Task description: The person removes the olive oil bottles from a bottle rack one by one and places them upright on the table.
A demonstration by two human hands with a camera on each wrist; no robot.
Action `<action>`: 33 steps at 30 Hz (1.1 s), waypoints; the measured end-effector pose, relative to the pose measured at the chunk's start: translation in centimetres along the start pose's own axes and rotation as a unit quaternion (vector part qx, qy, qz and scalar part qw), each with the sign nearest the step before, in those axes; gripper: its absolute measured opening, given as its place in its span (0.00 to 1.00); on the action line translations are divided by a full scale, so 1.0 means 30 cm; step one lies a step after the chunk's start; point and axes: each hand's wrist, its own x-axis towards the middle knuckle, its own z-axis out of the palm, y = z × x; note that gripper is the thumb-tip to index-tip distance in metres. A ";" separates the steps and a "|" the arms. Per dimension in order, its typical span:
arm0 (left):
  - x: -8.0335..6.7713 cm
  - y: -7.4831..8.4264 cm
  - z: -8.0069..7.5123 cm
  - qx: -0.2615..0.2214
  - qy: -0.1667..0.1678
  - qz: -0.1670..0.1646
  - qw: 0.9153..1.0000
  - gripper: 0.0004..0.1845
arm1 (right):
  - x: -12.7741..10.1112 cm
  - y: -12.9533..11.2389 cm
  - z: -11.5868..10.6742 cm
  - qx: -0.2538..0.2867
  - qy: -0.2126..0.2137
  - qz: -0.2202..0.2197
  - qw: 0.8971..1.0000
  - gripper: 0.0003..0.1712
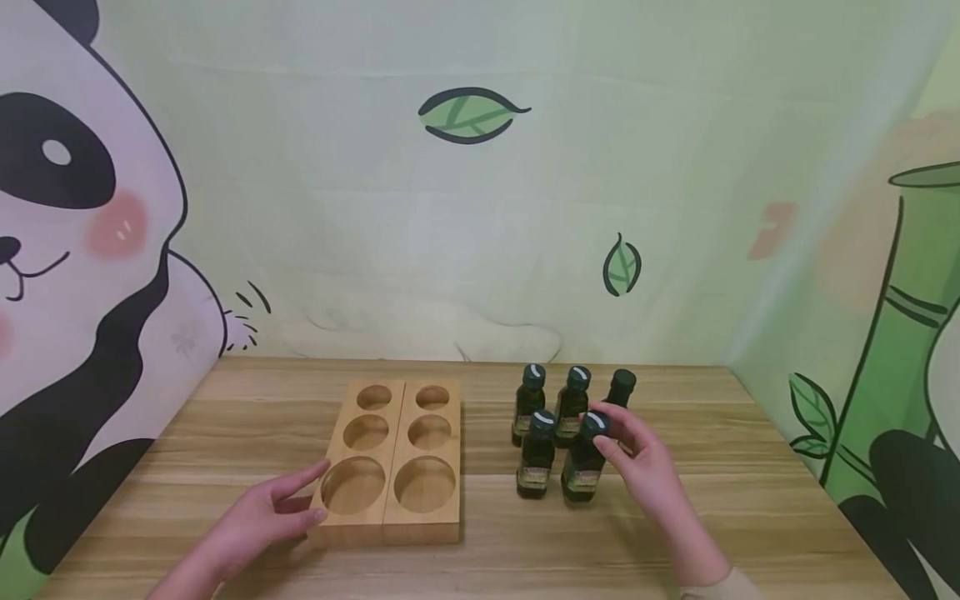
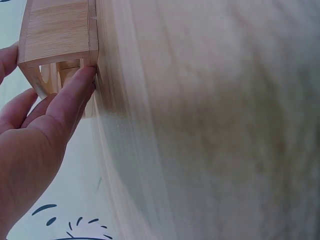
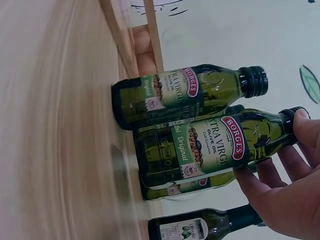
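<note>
A small green olive oil bottle [image 1: 583,462] stands on the wooden table [image 1: 675,533], front right in a cluster of five bottles [image 1: 572,404], right of a wooden tray [image 1: 393,454] with six round holes. The right hand [image 1: 637,458] pinches its dark cap with curled fingertips [image 3: 302,122]. The left hand [image 1: 258,517], fingers straight, touches the tray's near left corner.

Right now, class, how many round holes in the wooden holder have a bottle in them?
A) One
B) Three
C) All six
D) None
D: all six holes of the wooden holder show bare wood, and the five bottles, including the bottle that the right hand grips by its cap, stand on the table beside it.
</note>
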 end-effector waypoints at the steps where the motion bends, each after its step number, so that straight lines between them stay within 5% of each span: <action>1: 0.000 0.000 0.001 0.000 0.000 0.000 1.000 0.38 | 0.001 0.003 0.000 -0.001 0.000 0.001 1.000 0.23; 33: 0.001 0.001 0.000 0.018 0.002 -0.008 1.000 0.38 | 0.013 0.049 0.004 -0.025 0.008 0.028 0.999 0.23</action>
